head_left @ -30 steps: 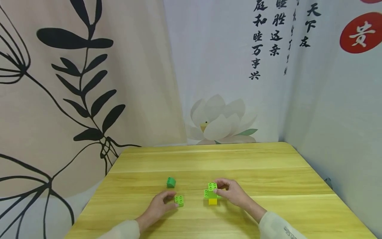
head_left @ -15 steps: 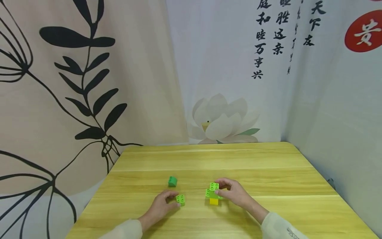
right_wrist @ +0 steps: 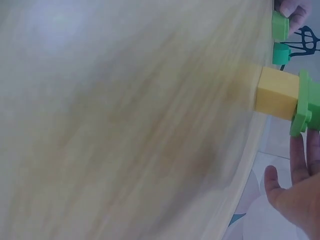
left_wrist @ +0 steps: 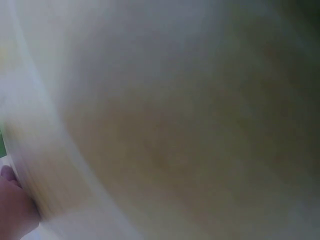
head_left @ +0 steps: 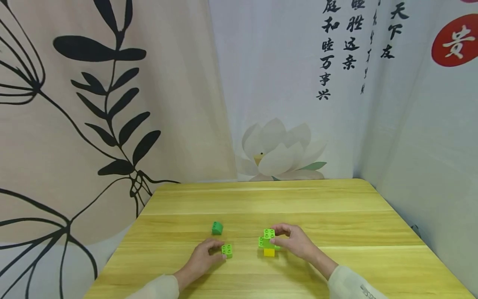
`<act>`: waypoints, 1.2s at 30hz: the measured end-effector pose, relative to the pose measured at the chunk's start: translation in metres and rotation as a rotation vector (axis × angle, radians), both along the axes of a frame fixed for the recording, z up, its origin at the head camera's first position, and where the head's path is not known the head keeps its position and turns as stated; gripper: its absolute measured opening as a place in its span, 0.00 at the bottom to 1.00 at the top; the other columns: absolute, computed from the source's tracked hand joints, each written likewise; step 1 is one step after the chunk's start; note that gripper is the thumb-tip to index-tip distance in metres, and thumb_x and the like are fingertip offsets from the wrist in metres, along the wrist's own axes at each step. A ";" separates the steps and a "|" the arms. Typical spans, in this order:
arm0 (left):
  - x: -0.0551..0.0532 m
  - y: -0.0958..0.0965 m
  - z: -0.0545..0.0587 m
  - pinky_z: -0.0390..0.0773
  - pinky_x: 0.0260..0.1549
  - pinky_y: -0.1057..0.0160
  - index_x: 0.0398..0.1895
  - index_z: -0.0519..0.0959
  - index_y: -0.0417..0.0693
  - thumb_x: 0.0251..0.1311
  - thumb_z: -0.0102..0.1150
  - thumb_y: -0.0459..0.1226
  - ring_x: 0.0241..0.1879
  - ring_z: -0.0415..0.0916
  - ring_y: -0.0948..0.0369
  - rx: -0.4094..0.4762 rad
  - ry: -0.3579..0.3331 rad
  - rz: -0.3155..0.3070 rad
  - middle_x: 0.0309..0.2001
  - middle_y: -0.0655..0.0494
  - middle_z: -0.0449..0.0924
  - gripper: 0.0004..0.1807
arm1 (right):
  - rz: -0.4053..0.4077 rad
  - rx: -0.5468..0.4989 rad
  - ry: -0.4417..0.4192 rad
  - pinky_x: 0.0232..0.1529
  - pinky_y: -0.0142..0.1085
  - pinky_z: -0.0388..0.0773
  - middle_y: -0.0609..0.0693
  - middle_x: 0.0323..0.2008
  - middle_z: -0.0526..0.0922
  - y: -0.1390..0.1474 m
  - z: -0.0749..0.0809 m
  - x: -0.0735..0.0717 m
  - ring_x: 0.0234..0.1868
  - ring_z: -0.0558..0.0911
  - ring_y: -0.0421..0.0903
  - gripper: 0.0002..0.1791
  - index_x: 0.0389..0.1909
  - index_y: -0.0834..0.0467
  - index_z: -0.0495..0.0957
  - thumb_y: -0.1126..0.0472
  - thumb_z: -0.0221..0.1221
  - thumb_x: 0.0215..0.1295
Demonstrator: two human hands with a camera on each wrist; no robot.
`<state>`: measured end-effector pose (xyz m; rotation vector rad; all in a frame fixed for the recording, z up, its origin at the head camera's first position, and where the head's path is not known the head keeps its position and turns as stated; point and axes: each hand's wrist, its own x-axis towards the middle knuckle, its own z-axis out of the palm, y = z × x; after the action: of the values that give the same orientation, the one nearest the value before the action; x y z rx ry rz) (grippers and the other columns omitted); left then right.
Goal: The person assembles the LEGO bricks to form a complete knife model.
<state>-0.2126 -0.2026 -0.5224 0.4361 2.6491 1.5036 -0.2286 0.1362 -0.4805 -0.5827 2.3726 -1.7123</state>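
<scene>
While the person's left hand [head_left: 203, 255] pinches one light green, studded plastic brick [head_left: 227, 251] between thumb and fingers, the right hand [head_left: 295, 241] pinches the upper light green part of one upright stack [head_left: 269, 239], whose base is one yellow plastic block [head_left: 269, 252]. The stack is right of that brick, at one wood-grain table [head_left: 261, 282]. One dark green, studded plastic brick [head_left: 217, 228] lies farther back, apart from both.

Lt-grn brick [head_left: 227, 251], studs up, L of upright grn-on-yel stack [head_left: 267, 244]
</scene>
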 end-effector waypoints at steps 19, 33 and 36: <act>-0.003 -0.001 0.007 0.78 0.50 0.53 0.56 0.77 0.36 0.58 0.71 0.42 0.50 0.76 0.52 0.129 -0.126 0.070 0.49 0.50 0.81 0.27 | 0.010 -0.027 -0.009 0.40 0.33 0.80 0.53 0.47 0.82 -0.001 -0.004 -0.004 0.51 0.78 0.55 0.24 0.58 0.65 0.77 0.57 0.66 0.65; -0.015 0.016 0.024 0.79 0.47 0.54 0.57 0.78 0.40 0.60 0.69 0.46 0.50 0.76 0.54 0.178 -0.141 0.015 0.48 0.52 0.80 0.26 | 0.009 -0.040 -0.035 0.41 0.35 0.81 0.54 0.47 0.81 0.002 -0.002 -0.004 0.50 0.77 0.53 0.24 0.58 0.65 0.77 0.57 0.66 0.65; -0.016 0.019 0.028 0.80 0.45 0.53 0.57 0.77 0.40 0.60 0.69 0.47 0.48 0.76 0.55 0.179 -0.150 0.014 0.48 0.51 0.80 0.27 | 0.008 -0.036 -0.035 0.41 0.37 0.81 0.53 0.47 0.81 0.002 -0.002 -0.003 0.49 0.77 0.53 0.24 0.58 0.65 0.77 0.57 0.66 0.65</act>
<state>-0.2284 -0.1834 -0.4940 0.3018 2.4216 1.7121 -0.2319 0.1383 -0.4827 -0.5619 2.3166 -1.7510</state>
